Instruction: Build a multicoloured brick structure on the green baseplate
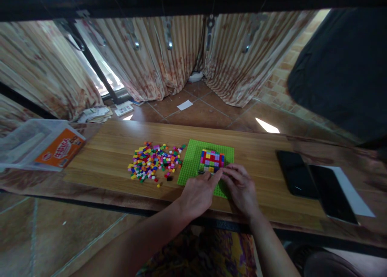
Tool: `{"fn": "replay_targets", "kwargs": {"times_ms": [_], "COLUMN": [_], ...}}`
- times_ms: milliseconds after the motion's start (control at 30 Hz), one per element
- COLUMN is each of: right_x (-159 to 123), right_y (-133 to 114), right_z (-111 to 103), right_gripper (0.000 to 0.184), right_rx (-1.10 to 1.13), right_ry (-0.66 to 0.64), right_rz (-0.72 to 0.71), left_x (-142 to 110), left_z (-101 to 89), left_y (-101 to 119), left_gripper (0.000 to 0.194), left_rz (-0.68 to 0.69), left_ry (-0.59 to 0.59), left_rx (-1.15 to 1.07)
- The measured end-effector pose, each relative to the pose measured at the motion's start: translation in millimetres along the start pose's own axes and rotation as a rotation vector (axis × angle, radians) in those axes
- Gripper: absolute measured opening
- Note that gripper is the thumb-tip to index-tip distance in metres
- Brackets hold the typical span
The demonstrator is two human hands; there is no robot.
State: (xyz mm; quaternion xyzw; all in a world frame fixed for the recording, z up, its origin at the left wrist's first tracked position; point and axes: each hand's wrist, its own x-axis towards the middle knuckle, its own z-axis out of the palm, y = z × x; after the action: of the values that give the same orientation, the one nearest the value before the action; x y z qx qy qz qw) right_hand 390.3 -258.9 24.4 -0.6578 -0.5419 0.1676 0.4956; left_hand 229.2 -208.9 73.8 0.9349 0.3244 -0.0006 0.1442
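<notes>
A green studded baseplate (pixel 190 160) lies on the wooden board in front of me. On it stands a block of colourful toy bricks (pixel 212 158), with red, purple, yellow and blue among them. My left hand (pixel 198 193) rests over the near edge of that block, its index finger stretched out and pressing at the front row. From the right, my right hand (pixel 242 186) meets it with thumb and fingers pinched together at the block's near right corner. Whatever lies between those fingertips is too small or hidden to make out.
Left of the baseplate spreads a pile of loose bricks (pixel 154 160). A clear plastic box (pixel 18 144) with an orange label stands at the far left. Two dark phone-like devices (pixel 296 173) and a white sheet (pixel 347 192) lie on the right. Curtains (pixel 169 63) hang behind.
</notes>
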Motion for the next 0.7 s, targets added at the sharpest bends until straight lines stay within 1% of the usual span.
{"fn": "replay_targets", "kwargs": {"times_ms": [133, 300, 400, 533, 600, 633, 700], "right_x": [-1.2, -2.5, -3.8, -4.9, -6.3, -7.9, -13.3], "right_y": [1.0, 4.9, 6.1, 6.8, 5.8, 4.8, 1.5], "right_z": [0.3, 0.0, 0.6, 0.8, -1.0, -2.3, -5.4], "right_gripper": [0.023, 0.025, 0.026, 0.028, 0.033, 0.036, 0.037], "right_rx": [-0.029, -0.07, -0.077, -0.058, -0.059, -0.068, -0.086], "right_ry": [-0.003, -0.014, -0.01, -0.009, -0.01, 0.008, 0.086], "right_rz": [-0.014, -0.036, -0.044, -0.059, -0.04, -0.02, 0.03], "left_x": [1.0, 2.9, 3.1, 3.7, 1.9, -0.6, -9.9], "left_z": [2.4, 9.2, 12.8, 11.1, 8.6, 7.8, 8.3], "left_y": [2.1, 4.7, 5.4, 5.1, 4.0, 2.9, -0.9], "left_gripper": [0.064, 0.057, 0.056, 0.056, 0.058, 0.06, 0.068], "left_rz": [-0.005, -0.012, 0.003, -0.006, -0.004, 0.002, 0.007], "left_ry": [-0.016, -0.003, 0.0, -0.011, 0.004, 0.019, 0.064], "left_rx": [0.0, -0.007, 0.021, 0.026, -0.004, -0.024, -0.071]}}
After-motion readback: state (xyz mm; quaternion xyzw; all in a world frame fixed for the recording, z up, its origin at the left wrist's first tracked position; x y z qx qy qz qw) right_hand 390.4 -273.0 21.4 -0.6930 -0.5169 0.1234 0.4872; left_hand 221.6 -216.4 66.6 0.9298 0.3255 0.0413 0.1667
